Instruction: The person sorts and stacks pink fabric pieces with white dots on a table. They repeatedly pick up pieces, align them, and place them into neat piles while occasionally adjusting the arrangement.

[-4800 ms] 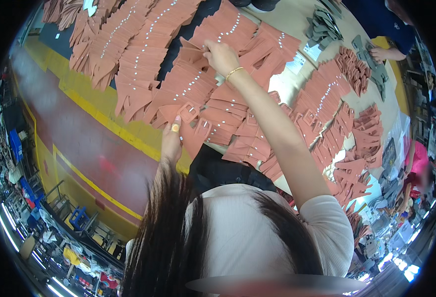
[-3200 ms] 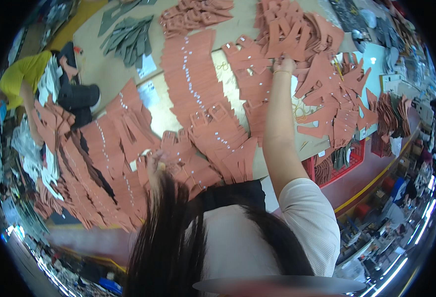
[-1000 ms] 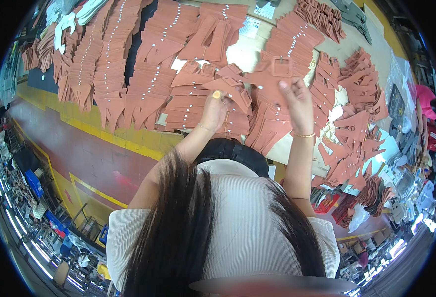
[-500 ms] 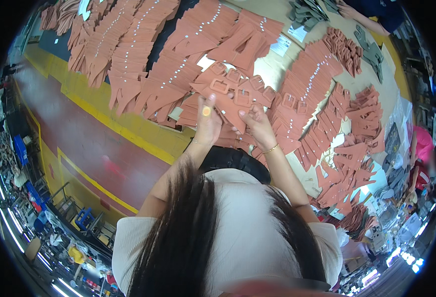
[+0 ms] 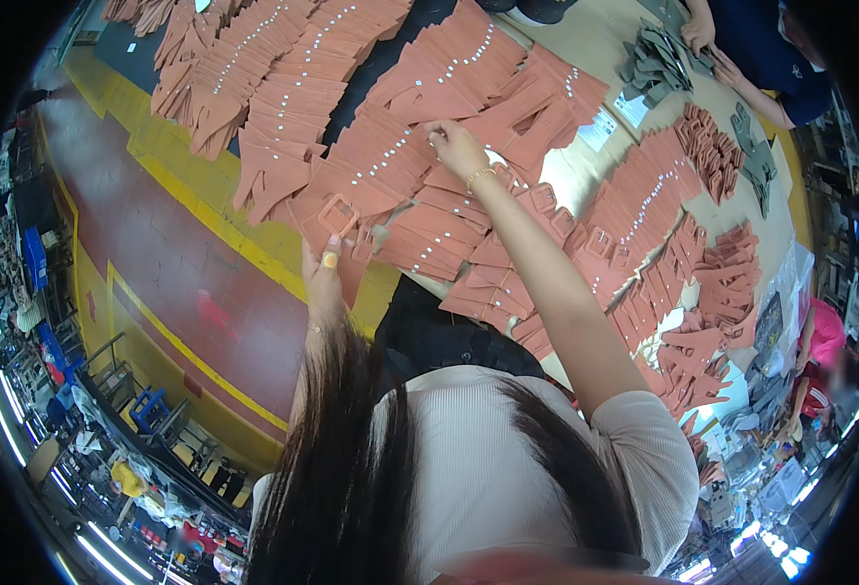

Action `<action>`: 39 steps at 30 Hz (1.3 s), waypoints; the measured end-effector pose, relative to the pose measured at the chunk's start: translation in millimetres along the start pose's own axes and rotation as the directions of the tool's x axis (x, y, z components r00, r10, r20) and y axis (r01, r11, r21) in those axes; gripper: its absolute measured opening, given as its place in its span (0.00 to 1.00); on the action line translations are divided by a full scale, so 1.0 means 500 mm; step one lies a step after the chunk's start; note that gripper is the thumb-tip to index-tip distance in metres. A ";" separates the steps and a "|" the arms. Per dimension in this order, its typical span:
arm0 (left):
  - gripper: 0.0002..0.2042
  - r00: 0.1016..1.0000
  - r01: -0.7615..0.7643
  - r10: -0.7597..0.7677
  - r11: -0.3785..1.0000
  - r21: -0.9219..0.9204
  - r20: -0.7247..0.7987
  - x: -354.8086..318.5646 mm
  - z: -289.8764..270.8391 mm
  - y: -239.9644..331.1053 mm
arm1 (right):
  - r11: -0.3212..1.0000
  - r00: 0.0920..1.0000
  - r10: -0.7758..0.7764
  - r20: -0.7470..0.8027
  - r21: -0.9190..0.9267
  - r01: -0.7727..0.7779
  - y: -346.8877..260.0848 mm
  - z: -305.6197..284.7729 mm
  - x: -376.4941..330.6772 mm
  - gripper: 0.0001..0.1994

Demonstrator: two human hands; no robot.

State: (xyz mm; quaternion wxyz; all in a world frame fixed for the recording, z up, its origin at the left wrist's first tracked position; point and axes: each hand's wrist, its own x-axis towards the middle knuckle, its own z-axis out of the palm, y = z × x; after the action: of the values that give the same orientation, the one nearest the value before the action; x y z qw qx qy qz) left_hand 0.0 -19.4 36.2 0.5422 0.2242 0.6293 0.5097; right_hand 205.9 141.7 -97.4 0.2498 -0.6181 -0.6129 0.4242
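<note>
My left hand (image 5: 323,285) is closed on a few terracotta leather pieces with buckles (image 5: 338,216), held beyond the near left edge of the table with the thumb on top. My right hand (image 5: 457,148) reaches far over the table, fingers curled together at a fanned row of terracotta leather pieces (image 5: 381,146) marked with small white stickers. Whether a piece is pinched in its fingertips is too small to tell. Below my right forearm lie more buckled pieces (image 5: 544,200) on top of bundled ones.
More fanned rows (image 5: 283,88) spread to the left, and stacks (image 5: 634,195) to the right. Dark green pieces (image 5: 656,63) lie at the far right, near a co-worker's hands (image 5: 700,34). White paper sheets (image 5: 600,129) lie between stacks. A red and yellow floor (image 5: 186,263) runs along the left.
Both hands were together over the buckled pieces. My left hand has moved left with some of them; my right hand has let go and reached forward to the fanned row.
</note>
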 end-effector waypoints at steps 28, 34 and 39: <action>0.13 0.976 0.062 -0.126 0.941 0.332 0.176 0.046 -0.007 -0.034 | 0.926 0.904 -0.334 -0.265 -0.271 0.263 -0.181 -0.091 0.048 0.06; 0.12 0.976 0.170 -0.168 0.985 -0.002 0.139 0.038 0.062 -0.015 | 0.725 0.936 0.064 -0.347 0.660 0.196 -0.219 -0.212 -0.039 0.04; 0.10 0.961 0.169 -0.089 0.938 -0.302 0.263 0.040 0.161 -0.058 | -0.026 0.972 0.167 0.168 0.986 -0.165 -0.209 -0.188 -0.257 0.06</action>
State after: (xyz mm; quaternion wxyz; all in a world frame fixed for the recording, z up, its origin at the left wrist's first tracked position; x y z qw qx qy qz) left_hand 74.8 18.4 10.3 0.6775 0.1521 0.4795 0.5367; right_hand 241.3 49.8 65.6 0.5607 -0.3280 -0.0543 0.7584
